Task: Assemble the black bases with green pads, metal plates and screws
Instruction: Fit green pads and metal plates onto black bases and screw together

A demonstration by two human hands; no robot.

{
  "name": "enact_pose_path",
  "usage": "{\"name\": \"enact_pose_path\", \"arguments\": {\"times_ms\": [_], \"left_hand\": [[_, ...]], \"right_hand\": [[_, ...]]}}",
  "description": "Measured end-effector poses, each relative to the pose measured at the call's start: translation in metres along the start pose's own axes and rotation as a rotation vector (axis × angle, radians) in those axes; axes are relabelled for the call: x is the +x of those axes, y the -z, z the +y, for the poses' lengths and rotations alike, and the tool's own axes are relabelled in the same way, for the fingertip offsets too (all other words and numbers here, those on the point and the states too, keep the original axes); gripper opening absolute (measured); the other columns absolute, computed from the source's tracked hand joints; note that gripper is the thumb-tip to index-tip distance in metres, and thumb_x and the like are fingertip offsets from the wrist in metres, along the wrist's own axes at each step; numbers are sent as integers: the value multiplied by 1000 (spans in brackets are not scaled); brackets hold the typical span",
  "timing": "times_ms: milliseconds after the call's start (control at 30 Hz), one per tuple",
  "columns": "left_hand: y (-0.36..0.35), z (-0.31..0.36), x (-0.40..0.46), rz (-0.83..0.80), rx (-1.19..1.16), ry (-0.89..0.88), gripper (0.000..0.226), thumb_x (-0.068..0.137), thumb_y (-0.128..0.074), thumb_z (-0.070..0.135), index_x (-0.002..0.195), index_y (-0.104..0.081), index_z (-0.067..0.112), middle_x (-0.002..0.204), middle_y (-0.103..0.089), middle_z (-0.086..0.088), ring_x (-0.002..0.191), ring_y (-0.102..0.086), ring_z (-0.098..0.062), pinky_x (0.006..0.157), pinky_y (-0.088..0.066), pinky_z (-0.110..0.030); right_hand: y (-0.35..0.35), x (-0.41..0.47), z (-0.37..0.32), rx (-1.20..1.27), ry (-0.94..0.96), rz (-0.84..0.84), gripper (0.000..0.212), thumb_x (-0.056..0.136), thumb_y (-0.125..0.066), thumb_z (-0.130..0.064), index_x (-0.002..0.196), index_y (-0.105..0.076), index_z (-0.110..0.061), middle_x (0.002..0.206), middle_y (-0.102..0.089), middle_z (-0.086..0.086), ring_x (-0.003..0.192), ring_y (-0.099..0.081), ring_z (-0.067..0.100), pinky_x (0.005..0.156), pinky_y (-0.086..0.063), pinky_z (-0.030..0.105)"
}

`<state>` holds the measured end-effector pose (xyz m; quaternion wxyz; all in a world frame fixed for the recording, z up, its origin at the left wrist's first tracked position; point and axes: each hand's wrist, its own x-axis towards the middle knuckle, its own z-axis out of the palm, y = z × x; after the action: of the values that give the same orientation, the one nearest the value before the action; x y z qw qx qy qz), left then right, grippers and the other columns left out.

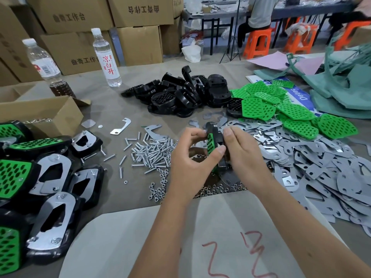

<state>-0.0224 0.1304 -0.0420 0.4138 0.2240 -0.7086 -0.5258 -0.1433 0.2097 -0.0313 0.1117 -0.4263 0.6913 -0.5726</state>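
Both hands hold one black base on its edge above the table's middle, a green pad set in its left face. My left hand pinches it from the left with thumb and fingers. My right hand grips its right side. A pile of bare black bases lies behind, loose green pads at the right, metal plates spread across the right side. Screws and nuts lie just left of and below my hands.
Assembled bases with green pads and metal plates are stacked at the left edge. An open cardboard box and two bottles stand at the back left. Green cloth lies at the back right. A person sits on an orange stool behind.
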Motion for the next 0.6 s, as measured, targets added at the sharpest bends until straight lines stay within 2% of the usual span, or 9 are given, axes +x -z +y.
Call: {"name": "enact_pose_path", "arguments": {"times_ms": [67, 133, 200, 300, 433, 533, 600], "left_hand": [[0, -1, 1, 9, -81, 64, 38, 80, -80, 46, 111, -63, 32, 113, -72, 4, 95, -74, -22, 82, -62, -49], [2, -1, 1, -13, -121, 82, 36, 82, -78, 44, 112, -66, 29, 112, -74, 1, 98, -74, -27, 81, -62, -55], [3, 0, 1, -45, -185, 99, 34, 84, -76, 40, 113, -67, 22, 107, -75, -3, 94, -75, -25, 73, -64, -50], [4, 0, 0, -75, -275, 150, 31, 86, -74, 38, 108, -69, 18, 94, -77, -7, 77, -73, -20, 61, -60, -32], [4, -2, 0, -117, -312, 241, 35, 85, -72, 46, 105, -68, 18, 80, -68, -11, 62, -65, -23, 54, -57, -34], [5, -4, 1, -131, -330, 264, 35, 88, -71, 46, 106, -67, 17, 79, -69, -7, 63, -65, -22, 57, -54, -34], [5, -5, 2, -127, -339, 261, 34, 88, -70, 47, 104, -67, 17, 82, -66, -11, 68, -64, -23, 61, -55, -35]], "right_hand": [[-2, -3, 2, -55, 80, -31, 26, 112, -42, -24, 87, -47, -22, 71, -47, -19, 65, -40, 3, 63, -35, 23], [-4, -4, 3, -91, 155, -39, 17, 111, -42, -16, 95, -47, -18, 75, -45, -17, 69, -41, 4, 64, -34, 18], [-4, -3, 5, -114, 214, -23, 14, 111, -41, -15, 98, -47, -17, 83, -45, -12, 77, -43, 11, 70, -35, 23], [-1, 0, 10, -169, 287, -13, 7, 108, -42, -18, 107, -49, -20, 99, -50, 2, 90, -49, 19, 78, -41, 29], [4, 4, 16, -321, 425, 36, 11, 107, -44, -18, 108, -54, -17, 105, -45, 3, 86, -46, 16, 71, -43, 32], [1, 3, 15, -350, 433, 77, 12, 108, -42, -22, 108, -53, -18, 106, -43, 0, 85, -46, 17, 68, -44, 34], [-3, 2, 14, -339, 428, 106, 14, 108, -42, -22, 106, -55, -17, 104, -43, 0, 85, -46, 16, 68, -42, 32]]}}
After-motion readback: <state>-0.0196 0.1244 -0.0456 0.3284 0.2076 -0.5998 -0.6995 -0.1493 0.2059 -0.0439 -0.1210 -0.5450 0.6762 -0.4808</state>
